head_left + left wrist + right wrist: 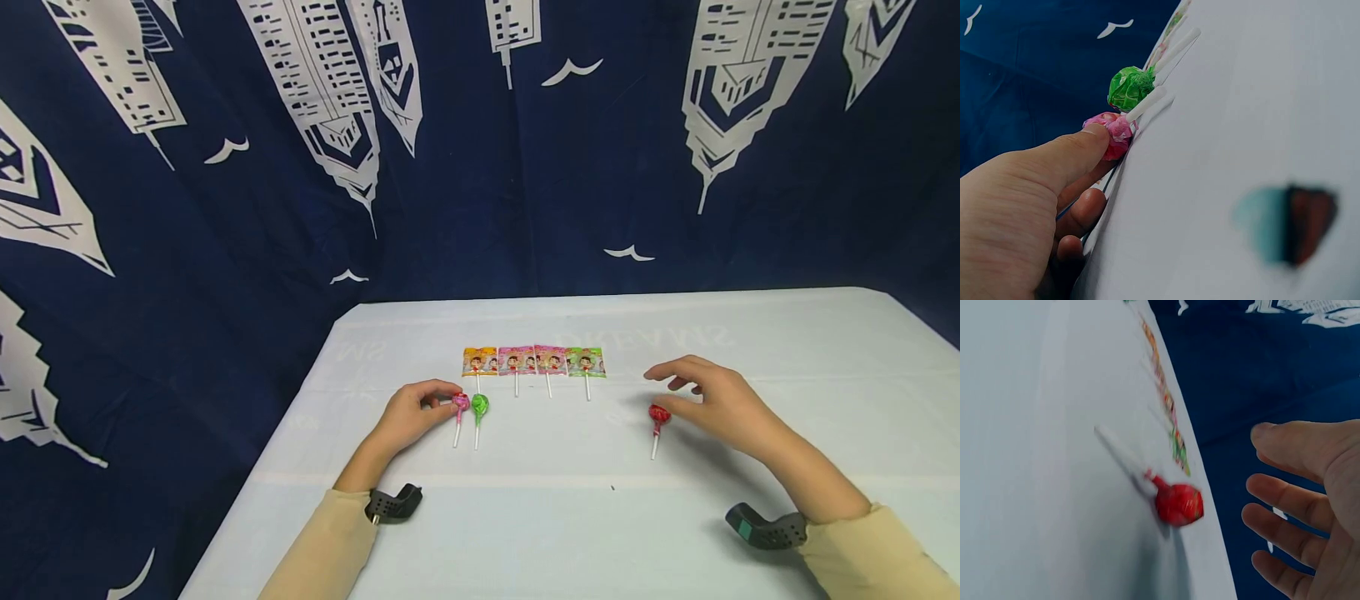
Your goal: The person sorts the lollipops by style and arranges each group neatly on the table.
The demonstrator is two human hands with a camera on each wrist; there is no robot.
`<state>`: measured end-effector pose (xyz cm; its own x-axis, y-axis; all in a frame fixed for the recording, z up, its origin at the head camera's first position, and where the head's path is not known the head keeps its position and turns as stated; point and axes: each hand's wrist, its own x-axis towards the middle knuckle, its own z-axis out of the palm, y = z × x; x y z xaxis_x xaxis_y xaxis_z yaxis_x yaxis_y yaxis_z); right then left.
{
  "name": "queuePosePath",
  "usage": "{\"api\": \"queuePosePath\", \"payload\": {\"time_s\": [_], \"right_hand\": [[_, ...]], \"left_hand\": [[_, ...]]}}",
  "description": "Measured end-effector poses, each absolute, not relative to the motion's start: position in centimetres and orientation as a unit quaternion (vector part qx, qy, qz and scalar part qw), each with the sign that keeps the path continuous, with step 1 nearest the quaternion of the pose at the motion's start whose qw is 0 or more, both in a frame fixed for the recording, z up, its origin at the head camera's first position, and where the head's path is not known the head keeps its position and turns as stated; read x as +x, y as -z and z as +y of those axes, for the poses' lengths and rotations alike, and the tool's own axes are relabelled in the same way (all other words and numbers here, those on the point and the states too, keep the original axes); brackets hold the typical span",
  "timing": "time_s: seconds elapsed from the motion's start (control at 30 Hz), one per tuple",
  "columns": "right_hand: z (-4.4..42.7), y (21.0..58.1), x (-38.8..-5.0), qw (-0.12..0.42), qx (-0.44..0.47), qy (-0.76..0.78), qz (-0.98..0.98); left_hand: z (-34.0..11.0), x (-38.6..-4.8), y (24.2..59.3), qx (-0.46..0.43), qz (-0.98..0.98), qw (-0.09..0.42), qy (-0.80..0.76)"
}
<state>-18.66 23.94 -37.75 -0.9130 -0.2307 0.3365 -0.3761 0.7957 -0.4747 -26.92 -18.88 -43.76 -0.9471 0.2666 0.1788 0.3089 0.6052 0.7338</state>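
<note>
Between thumb and fingers, my left hand point(417, 414) pinches the wrapped head of a pink lollipop point(1117, 132), whose white stick points toward me. Right beside it lies a green lollipop point(480, 406), also seen in the left wrist view with its stick alongside. My right hand point(716, 402) hovers over the table with its fingers apart and nothing between them. Just below its thumb lies a red lollipop point(1179, 504) on the white surface, apart from the fingers in the right wrist view.
Farther back, flat-wrapped lollipops lie in a row: an orange one point(480, 362), two pink ones side by side, and a green packet point(586, 362). The white table point(555, 533) ends at a dark blue patterned curtain point(480, 200).
</note>
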Motion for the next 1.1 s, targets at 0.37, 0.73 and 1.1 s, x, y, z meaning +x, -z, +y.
{"api": "queuePosePath", "payload": {"time_s": [0.37, 0.73, 1.1], "right_hand": [[25.0, 38.6, -19.4, 0.069, 0.170, -0.256, -0.949], [25.1, 40.1, -19.5, 0.038, 0.149, -0.234, -0.960], [25.0, 40.7, -19.7, 0.054, 0.142, -0.235, -0.960]], "left_hand": [[-19.1, -26.9, 43.8, -0.164, -0.890, 0.027, 0.424], [-19.0, -26.9, 44.1, -0.166, -0.889, 0.025, 0.425], [-19.0, -27.1, 44.1, -0.166, -0.889, 0.027, 0.425]]}}
